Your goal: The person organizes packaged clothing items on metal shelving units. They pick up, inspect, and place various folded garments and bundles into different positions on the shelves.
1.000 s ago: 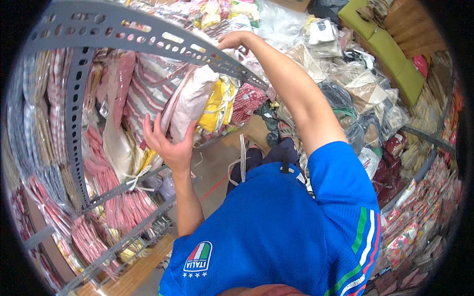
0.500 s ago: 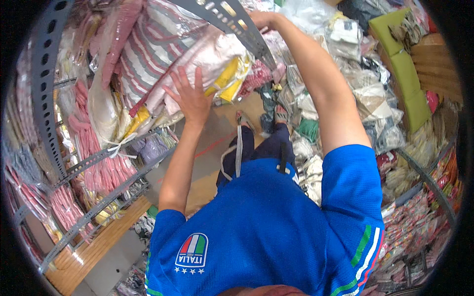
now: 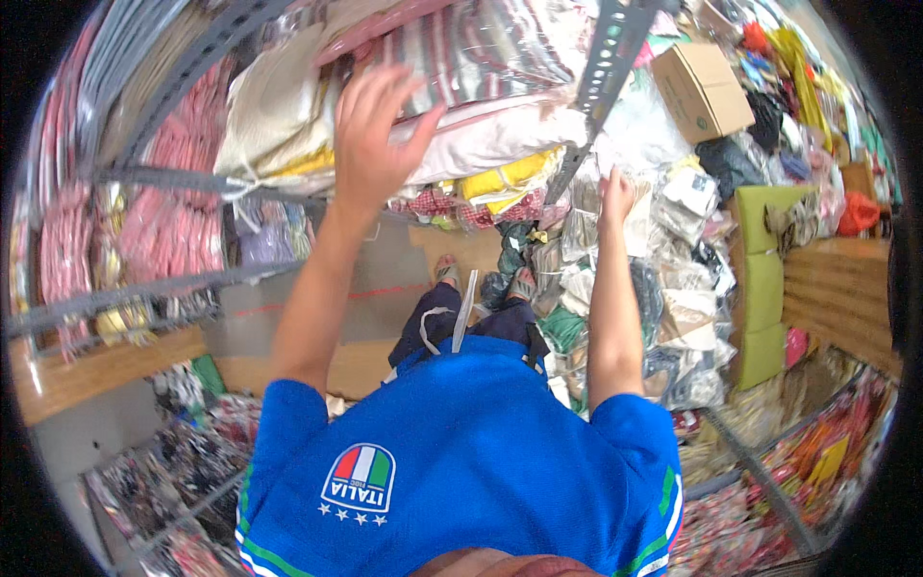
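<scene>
My left hand [image 3: 380, 130] is raised over a bagged grey-and-pink striped fabric bundle [image 3: 466, 53] on a metal shelf, fingers apart and bent, at or just above the folded layers. A pink-white folded piece [image 3: 500, 139] lies beside it, with a yellow bundle [image 3: 505, 178] below and a cream one [image 3: 269, 111] to the left. My right hand [image 3: 615, 192] is closed beside the perforated grey upright [image 3: 606, 72], in front of piled white bagged garments; what it holds, if anything, I cannot make out.
Pink bagged stacks [image 3: 173, 231] fill shelves on the left. A cardboard box [image 3: 702, 91] sits atop the right-hand pile, beside an olive padded seat [image 3: 760, 337]. My feet stand on floor cardboard [image 3: 288, 337]. More racks [image 3: 755, 462] stand lower right.
My right hand has come down and back from the top of the shelf frame. My left hand has moved up over the striped bundle. The view has turned, bringing the box into sight.
</scene>
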### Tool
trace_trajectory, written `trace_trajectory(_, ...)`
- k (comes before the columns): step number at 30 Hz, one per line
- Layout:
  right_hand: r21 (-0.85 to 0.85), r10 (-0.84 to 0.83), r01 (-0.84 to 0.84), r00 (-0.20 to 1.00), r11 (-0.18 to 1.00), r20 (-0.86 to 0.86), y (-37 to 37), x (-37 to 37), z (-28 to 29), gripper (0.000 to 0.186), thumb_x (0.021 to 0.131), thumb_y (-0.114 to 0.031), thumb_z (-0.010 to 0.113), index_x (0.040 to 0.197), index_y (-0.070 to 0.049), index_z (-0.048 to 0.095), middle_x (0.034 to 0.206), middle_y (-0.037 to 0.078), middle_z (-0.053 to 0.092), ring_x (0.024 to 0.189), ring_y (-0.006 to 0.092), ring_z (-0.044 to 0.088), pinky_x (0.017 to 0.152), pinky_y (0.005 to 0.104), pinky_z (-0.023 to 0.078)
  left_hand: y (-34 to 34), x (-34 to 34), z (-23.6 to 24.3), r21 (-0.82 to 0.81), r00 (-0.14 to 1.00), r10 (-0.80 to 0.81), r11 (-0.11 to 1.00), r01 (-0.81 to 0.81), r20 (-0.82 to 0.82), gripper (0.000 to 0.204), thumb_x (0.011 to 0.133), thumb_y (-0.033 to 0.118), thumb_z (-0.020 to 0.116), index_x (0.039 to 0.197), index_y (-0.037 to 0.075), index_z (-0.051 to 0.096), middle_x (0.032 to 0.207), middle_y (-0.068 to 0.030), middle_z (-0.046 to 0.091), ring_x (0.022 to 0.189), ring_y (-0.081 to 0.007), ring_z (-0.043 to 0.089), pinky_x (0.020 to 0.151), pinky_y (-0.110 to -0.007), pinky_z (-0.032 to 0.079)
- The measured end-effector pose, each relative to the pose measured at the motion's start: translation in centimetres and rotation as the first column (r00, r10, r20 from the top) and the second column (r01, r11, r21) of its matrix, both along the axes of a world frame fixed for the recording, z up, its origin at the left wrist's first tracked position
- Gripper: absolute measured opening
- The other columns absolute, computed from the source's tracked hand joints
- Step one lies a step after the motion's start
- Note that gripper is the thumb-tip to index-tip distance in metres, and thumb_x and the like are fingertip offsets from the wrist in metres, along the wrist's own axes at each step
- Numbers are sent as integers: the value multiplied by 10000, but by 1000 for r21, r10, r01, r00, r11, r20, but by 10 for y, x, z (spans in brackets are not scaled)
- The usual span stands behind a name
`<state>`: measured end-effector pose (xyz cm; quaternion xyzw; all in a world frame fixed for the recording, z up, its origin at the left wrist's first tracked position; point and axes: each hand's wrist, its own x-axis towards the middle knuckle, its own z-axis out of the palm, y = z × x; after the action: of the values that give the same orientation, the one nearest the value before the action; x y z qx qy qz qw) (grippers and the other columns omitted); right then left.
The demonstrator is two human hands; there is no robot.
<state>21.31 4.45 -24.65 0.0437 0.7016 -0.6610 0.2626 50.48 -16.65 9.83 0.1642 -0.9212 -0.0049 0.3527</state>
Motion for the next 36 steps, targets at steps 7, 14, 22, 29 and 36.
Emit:
trace_trajectory(7, 61, 275, -274, 962, 960, -4, 83, 174, -48, 313, 914, -323, 711, 971, -17, 683, 799, 5, 657, 687, 78, 566, 610, 239, 441, -17, -15, -12, -2, 982, 63, 998, -63, 178, 532, 877, 485, 677, 1296, 166, 602, 1381, -115, 531, 1305, -303, 473, 1118, -604, 283)
trace_trajectory(14, 472, 516, -428, 854, 771, -70, 90, 250, 52, 433, 954, -384, 644, 973, 47, 674, 807, 63, 684, 743, 144, 630, 713, 257, 476, 58, 141, -58, 425, 969, -242, 873, 240, -50, 362, 821, 195, 764, 1144, 69, 659, 1157, -125, 636, 1093, -296, 606, 951, -402, 481)
trace_trajectory(22, 183, 185, -83, 13, 980, -983, -127, 223, 342, 444, 791, -64, 730, 1211, -30, 589, 1116, 190, 626, 1107, 366, 570, 959, 441, 440, 113, 418, -229, 888, 932, 221, 303, -346, 287, 454, 846, 194, 745, 1248, 47, 595, 1167, -166, 647, 970, -285, 681, 830, -390, 548)
trace_trajectory(29, 262, 264, 42, -259, 964, -929, -309, 112, 326, 444, 898, -310, 604, 1259, -52, 609, 1291, 215, 567, 1238, 420, 452, 1089, 529, 310, 180, 682, -421, 619, 379, 531, -770, -158, 758, 323, 876, 370, 714, 1035, 95, 660, 837, -45, 641, 710, -180, 611, 543, -353, 478)
trace_trajectory(36, 543, 547, 151, -449, 826, -707, -202, 204, 370, 390, 770, -260, 768, 1143, -175, 694, 1379, 77, 583, 1245, 277, 555, 1028, 513, 396, 285, 731, -443, 689, 437, 682, -703, 173, 586, 338, 899, 417, 686, 1109, 170, 588, 820, -17, 576, 652, -177, 566, 522, -352, 450)
